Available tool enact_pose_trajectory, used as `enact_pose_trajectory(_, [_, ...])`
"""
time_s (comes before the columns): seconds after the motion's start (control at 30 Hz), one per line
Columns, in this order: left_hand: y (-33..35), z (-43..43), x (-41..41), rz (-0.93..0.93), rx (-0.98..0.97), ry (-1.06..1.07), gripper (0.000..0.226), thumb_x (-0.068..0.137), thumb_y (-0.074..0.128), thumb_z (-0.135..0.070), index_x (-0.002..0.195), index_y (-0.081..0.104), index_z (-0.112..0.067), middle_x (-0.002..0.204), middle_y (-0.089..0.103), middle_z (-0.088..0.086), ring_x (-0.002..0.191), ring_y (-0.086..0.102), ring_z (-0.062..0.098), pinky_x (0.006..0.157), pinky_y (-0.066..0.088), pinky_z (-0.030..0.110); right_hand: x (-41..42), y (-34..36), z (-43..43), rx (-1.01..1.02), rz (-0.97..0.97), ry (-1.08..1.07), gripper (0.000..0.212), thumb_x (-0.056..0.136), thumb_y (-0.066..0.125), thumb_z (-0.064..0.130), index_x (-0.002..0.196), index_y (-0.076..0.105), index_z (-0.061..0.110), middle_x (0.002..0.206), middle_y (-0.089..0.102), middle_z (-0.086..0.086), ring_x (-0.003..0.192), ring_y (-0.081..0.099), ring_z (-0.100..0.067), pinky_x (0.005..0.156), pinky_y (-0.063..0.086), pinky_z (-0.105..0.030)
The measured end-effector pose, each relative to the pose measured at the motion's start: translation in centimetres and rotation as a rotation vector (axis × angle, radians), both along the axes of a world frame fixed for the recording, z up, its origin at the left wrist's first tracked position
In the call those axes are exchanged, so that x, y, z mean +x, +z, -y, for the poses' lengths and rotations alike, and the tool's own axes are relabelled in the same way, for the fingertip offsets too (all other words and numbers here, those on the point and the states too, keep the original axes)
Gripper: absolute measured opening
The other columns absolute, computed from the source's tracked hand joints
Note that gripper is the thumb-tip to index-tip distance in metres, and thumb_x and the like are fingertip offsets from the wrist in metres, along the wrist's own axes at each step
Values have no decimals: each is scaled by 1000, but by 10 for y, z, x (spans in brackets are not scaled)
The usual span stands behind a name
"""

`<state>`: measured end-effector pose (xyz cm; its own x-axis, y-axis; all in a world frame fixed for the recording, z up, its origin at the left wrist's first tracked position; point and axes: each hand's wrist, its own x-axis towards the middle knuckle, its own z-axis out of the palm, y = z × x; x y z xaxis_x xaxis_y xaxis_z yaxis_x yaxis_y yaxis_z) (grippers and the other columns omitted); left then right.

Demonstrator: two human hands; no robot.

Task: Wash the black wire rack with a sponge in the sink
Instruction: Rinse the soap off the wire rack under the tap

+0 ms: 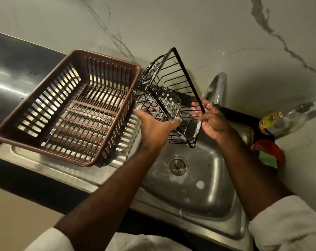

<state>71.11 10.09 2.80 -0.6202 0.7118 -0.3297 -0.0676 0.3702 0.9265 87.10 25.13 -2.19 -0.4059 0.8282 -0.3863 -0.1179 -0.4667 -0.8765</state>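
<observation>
Sink (213,196) holding suds (200,184), soapy black wire rack (159,100) gripped above it

Under your black wire rack (189,80) the sink (207,178) is open down to the drain. Left is blocked: the brown basket (110,58) sits just beside the rack. The tap (219,87) stands close behind it, and a bottle (280,120) crowds the right counter.

Bottle (287,118): yellow label (267,122) carries dark print, too blurred and small to read. No other lettering legible.
</observation>
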Motion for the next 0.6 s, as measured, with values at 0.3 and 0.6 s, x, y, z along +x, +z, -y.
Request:
enact_pose_trajectory(0.3, [-8, 4, 4, -61, 45, -20, 138, 64, 95, -28, 157, -5, -11, 165, 10, 17, 151, 17, 29, 119, 22, 23, -5, 17, 8, -119, 374, 21, 10, 91, 60, -10, 90, 58, 0, 94, 68, -22, 80, 71, -29, 81, 58, -43])
enact_pose_trajectory(0.6, [-5, -4, 18, -13, 72, 31, 139, 63, 95, -21, 156, -7, -7, 166, 5, 18, 152, 12, 28, 119, 17, 21, 1, 28, 2, -87, 482, 291, 41, 81, 65, -19, 114, 62, 5, 102, 74, -17, 95, 73, -26, 81, 57, -35])
